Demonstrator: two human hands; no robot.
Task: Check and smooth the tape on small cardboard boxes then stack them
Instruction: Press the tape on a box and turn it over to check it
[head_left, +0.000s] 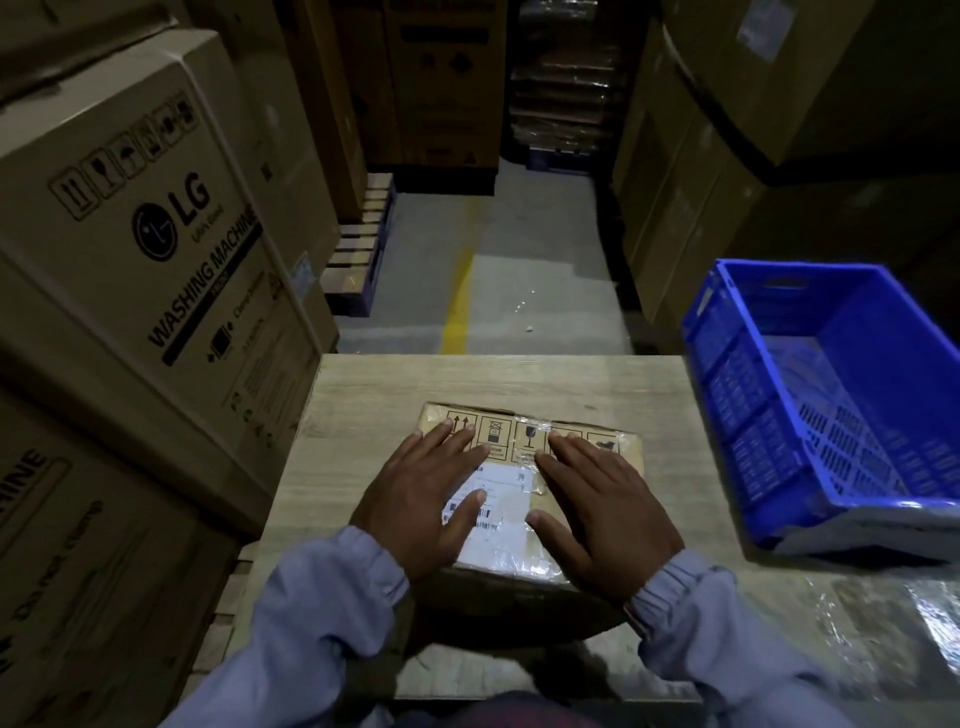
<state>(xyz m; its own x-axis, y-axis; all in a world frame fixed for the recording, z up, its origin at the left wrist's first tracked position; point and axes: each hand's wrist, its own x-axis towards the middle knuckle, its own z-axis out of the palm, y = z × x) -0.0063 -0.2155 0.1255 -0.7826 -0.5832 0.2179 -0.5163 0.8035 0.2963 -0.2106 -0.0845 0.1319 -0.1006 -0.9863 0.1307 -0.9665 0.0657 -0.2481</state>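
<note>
Both hands lie flat, fingers straight — left hand (426, 499) and right hand (597, 512) — pressing the small cardboard box (511, 564) onto the table (363, 410), probably smoothing its tape (531, 437); gripping nothing.

**Inspector:** Classification of the premises?

**Onlooker:** Goods warehouse, storage aisle. Large cartons (156, 218) printed "LG Washing Machine", with handling symbols, are stacked high on the left. Plain cartons (691, 182) rise on the right.

**Inspector:** Floor?

**Onlooker:** Bare concrete floor (545, 270), with a yellow lane line (460, 296) down the aisle. Wooden pallets (358, 249) stand beside it, and a film-wrapped stack (561, 88) closes the far end.

**Inspector:** Packing station?

**Onlooker:** A wooden table (363, 395) carries a small cardboard box (511, 441) bearing a barcode label. A blue plastic crate (753, 405) sits at its right. Lighting is dim.
</note>
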